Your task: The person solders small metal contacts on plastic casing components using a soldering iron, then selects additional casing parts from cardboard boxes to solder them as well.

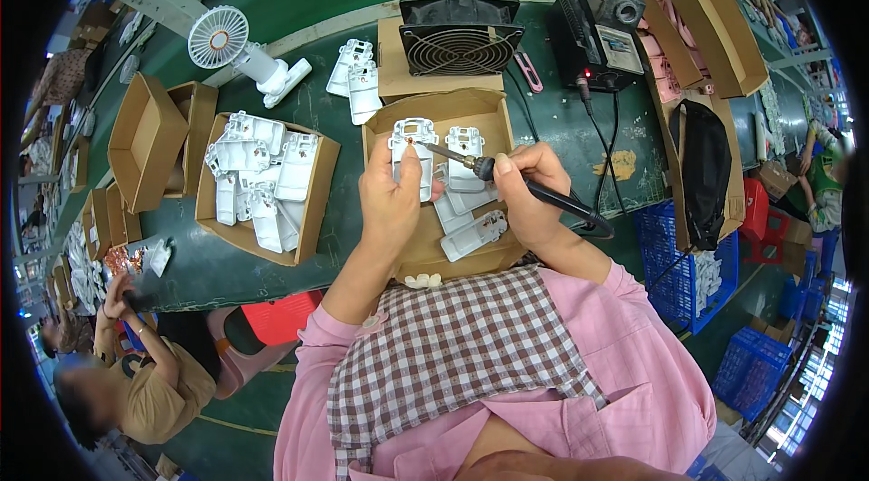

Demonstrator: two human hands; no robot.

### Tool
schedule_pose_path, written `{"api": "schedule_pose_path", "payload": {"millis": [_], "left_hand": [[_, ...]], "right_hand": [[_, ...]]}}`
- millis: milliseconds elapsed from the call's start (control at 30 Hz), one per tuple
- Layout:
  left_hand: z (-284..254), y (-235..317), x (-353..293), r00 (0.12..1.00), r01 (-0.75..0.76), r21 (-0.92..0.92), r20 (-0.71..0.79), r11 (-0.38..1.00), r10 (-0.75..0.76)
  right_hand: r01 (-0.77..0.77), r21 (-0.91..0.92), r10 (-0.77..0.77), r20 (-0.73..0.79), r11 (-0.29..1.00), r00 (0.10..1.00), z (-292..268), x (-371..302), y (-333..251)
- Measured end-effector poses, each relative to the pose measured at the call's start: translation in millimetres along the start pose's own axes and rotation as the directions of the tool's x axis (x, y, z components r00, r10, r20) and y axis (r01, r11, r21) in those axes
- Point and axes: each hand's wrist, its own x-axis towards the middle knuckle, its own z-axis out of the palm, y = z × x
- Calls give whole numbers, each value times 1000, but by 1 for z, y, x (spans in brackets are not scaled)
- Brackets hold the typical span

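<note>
Casing [426,173]: white, far-end cutouts, coppery spot | left grip [387,205]: pinching it | right grip [536,196]: wrapped round soldering iron [481,166]

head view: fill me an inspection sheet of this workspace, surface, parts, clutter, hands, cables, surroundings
surface: dark green tabletop, with a tan patch right of centre
job's things: soldering iron, tip at the upper end of a white plastic housing, contact unclear; more housings in the centre cardboard box and left cardboard box
clutter: white handheld fan, black-framed fan, black pouch
hands: left hand holds the housing; right hand grips the iron in its fingers
cables: black cords trail below the black soldering station
surroundings: co-worker in a tan top at left; blue crate at right
</note>
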Motion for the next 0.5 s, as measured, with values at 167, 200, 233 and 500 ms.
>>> {"api": "schedule_pose_path", "payload": {"millis": [167,200,233,500], "left_hand": [[0,2,-1,1000,11,17,-1,1000,-11],[-1,1,-1,1000,9,21,0,1000,-9],[-1,0,0,1000,7,25,2,1000,-8],[-1,2,0,1000,0,42,4,999,0]], "right_hand": [[6,-23,-6,17,1000,1000,0,1,-1],[4,-30,-4,17,1000,1000,1,1,-1],[2,-37,-2,18,999,1000,1,1,-1],[0,-49,1,18,999,1000,1,1,-1]]}}
